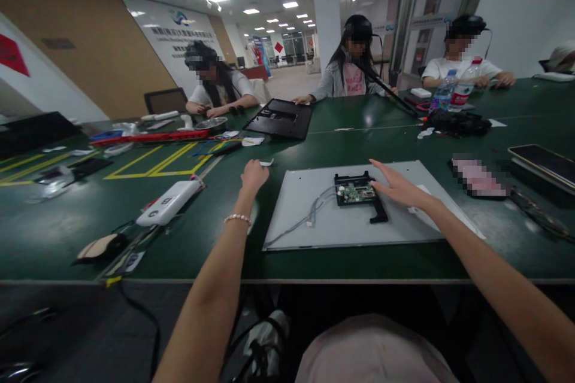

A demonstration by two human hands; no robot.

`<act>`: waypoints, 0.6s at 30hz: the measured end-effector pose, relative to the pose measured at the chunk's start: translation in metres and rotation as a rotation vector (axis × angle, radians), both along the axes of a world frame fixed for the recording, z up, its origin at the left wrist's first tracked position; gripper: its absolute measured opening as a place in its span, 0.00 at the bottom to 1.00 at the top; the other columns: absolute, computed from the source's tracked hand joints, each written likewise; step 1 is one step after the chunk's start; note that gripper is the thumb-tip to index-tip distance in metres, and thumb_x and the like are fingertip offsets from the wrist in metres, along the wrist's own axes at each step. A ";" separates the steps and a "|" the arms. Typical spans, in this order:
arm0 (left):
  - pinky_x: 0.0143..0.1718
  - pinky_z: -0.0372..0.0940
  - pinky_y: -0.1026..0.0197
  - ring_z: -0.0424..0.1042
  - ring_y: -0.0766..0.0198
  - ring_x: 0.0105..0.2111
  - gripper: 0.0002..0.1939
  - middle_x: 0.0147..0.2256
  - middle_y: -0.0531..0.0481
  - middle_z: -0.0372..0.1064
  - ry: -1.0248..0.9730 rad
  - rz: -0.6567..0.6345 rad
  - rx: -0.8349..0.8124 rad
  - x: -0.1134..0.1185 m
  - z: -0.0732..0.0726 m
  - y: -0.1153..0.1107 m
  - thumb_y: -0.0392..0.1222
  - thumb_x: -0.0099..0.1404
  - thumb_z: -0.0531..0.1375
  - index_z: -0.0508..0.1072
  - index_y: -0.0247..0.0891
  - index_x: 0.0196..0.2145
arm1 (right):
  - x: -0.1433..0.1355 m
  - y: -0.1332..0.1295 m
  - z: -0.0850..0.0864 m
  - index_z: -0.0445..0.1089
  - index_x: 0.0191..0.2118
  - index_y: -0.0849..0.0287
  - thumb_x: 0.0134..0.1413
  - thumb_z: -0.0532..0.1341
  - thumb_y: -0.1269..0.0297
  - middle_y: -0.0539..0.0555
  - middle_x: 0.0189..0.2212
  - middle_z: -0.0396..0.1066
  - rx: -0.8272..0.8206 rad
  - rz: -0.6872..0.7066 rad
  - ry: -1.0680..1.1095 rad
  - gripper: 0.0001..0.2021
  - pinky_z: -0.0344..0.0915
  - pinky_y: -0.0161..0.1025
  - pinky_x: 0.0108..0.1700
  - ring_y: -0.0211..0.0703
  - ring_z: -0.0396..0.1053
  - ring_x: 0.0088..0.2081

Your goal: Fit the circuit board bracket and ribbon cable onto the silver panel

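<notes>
In front of me a flat light-grey panel [305, 215] lies on the green table. On it rests a black plastic bracket [381, 213] with a green circuit board [357, 192] inside. Thin grey cables [314, 209] run from the board to the panel's lower left corner. My right hand [398, 185] reaches over the panel with fingers stretched out, its fingertips at the bracket's right edge. To the left of the panel, my left hand [254, 176] is closed, a small white strip [266, 163] sticking out of its fingers. What the strip is made of is unclear.
A white power bank-like device [168, 202] and a beige-black mouse-shaped object [101, 248] lie at left. Across the table, a person touches a black cover [283, 118]. Phones [545, 164], bottles [462, 87] and a black bundle [462, 122] are at right. Two more people sit opposite.
</notes>
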State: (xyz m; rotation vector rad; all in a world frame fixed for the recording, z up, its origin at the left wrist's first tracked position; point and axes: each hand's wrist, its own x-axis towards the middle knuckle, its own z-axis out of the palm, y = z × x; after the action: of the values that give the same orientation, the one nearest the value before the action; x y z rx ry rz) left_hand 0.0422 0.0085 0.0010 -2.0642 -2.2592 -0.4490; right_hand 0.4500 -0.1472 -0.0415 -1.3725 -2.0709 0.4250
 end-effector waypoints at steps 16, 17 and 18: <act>0.55 0.55 0.48 0.68 0.50 0.51 0.20 0.48 0.35 0.71 0.113 0.119 0.046 -0.013 -0.008 -0.005 0.38 0.66 0.48 0.63 0.32 0.55 | 0.005 0.010 -0.017 0.37 0.70 0.45 0.62 0.50 0.47 0.55 0.67 0.48 -0.014 -0.066 -0.151 0.35 0.48 0.65 0.63 0.60 0.44 0.67; 0.55 0.55 0.48 0.68 0.50 0.50 0.22 0.46 0.35 0.72 0.099 0.129 0.063 -0.012 -0.006 -0.009 0.38 0.65 0.49 0.61 0.32 0.56 | 0.004 0.009 -0.016 0.37 0.70 0.45 0.62 0.50 0.47 0.55 0.67 0.48 -0.015 -0.069 -0.157 0.34 0.47 0.65 0.63 0.60 0.44 0.67; 0.55 0.55 0.48 0.69 0.50 0.50 0.23 0.45 0.35 0.72 0.083 0.133 0.073 -0.011 -0.004 -0.012 0.37 0.65 0.50 0.60 0.31 0.57 | 0.004 0.008 -0.016 0.37 0.70 0.46 0.62 0.49 0.47 0.56 0.68 0.48 -0.019 -0.072 -0.162 0.34 0.47 0.65 0.63 0.60 0.44 0.67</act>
State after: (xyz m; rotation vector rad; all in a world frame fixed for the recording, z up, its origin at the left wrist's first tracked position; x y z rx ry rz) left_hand 0.0316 -0.0031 -0.0029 -1.8488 -2.2788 -0.4222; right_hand 0.4541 -0.1393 -0.0572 -1.5322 -2.1435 0.3130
